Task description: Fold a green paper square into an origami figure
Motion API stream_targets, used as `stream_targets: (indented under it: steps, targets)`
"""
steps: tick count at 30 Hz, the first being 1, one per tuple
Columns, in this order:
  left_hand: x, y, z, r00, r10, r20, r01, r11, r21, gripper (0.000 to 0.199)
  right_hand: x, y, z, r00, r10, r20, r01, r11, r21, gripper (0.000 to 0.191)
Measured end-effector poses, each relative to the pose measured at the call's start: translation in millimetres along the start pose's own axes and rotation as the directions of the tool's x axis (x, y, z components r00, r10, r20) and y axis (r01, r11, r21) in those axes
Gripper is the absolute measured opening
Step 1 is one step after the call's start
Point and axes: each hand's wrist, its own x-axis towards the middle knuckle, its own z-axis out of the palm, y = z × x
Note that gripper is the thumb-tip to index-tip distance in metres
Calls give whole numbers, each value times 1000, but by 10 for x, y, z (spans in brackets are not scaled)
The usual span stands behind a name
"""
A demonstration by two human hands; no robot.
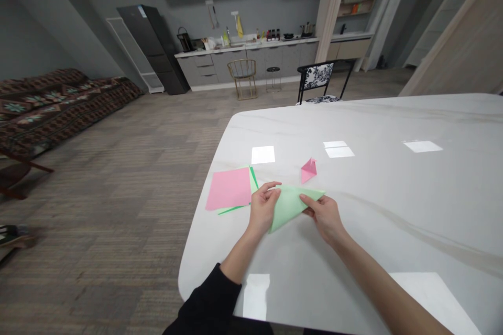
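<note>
Near the middle of the frame, on a white marble bench (396, 204), both hands pinch a folded triangle of light green paper (291, 208) — the left hand (264, 207) grips its left end, curled around the paper, while the right hand (323, 217) holds its right side. Just beyond the left hand, a flat pink paper sheet (228, 189) lies on a green sheet (254, 180) — both partly tucked behind that hand. Just above the triangle sits a small folded pink paper piece (308, 170), untouched.
</note>
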Motion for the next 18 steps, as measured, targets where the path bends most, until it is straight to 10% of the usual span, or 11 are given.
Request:
stream_targets:
  steps: [18]
  targets:
    - [9, 25, -5, 1000, -18, -6, 18, 1000, 3, 43, -9, -148, -21, 991, -81, -109, 86, 996, 37, 29]
